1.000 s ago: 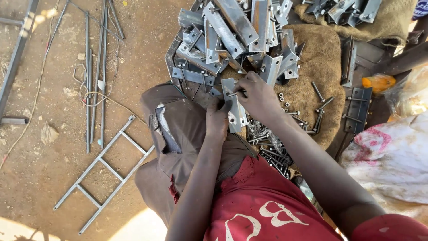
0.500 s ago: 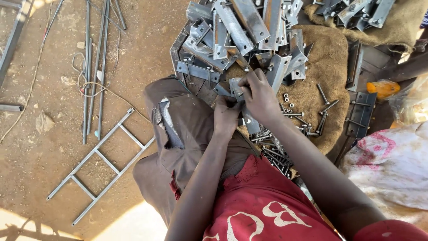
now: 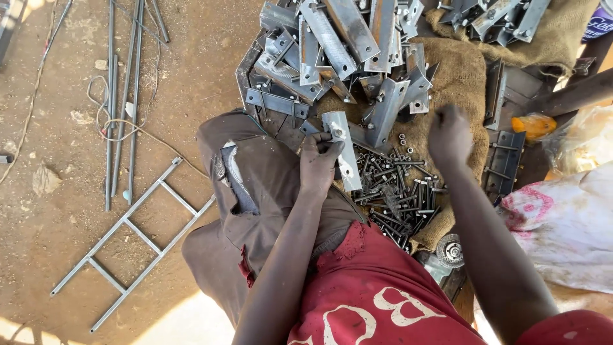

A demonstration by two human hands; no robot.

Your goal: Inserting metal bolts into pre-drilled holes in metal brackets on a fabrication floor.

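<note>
Holding a bracket (image 3: 340, 151) at frame centre, the left hand (image 3: 318, 167) gripped it.
The right hand (image 3: 450, 133) hovered curled, seemingly empty, above the bolts (image 3: 399, 191), within easy reach.

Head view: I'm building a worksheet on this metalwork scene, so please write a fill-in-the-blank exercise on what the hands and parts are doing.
1. The left hand grips a flat metal ____ with holes.
2. The right hand hovers, closed, above the loose ____ on the burlap sacking.
3. The ladder-shaped metal frame lies on the ____ ground.
4. The person's shirt is ____.

Missing words: bracket; bolts; dirt; red
</note>
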